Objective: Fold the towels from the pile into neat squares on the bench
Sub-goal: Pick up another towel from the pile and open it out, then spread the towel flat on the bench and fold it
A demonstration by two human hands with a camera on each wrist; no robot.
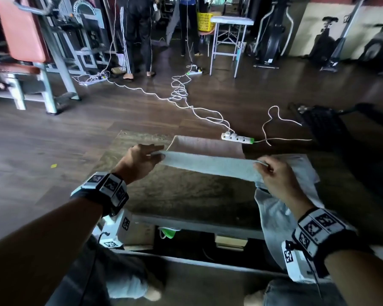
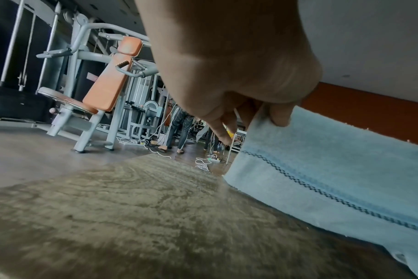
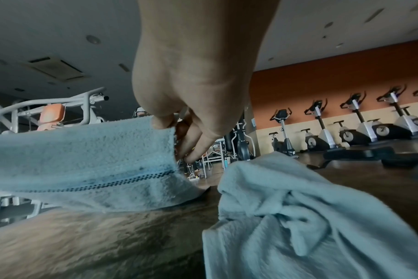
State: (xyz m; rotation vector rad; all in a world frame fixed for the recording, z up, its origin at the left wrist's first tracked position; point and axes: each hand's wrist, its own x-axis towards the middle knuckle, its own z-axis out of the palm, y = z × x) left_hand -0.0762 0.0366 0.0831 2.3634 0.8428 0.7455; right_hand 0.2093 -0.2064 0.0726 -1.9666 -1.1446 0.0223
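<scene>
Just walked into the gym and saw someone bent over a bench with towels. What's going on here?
A person is folding towels at a wooden bench. The left hand and the right hand each pinch one end of a light blue towel, holding it stretched between them over the bench. A crumpled pile of towels lies on the bench's right side, partly hanging over the near edge. No finished folded square is clearly visible yet.
</scene>
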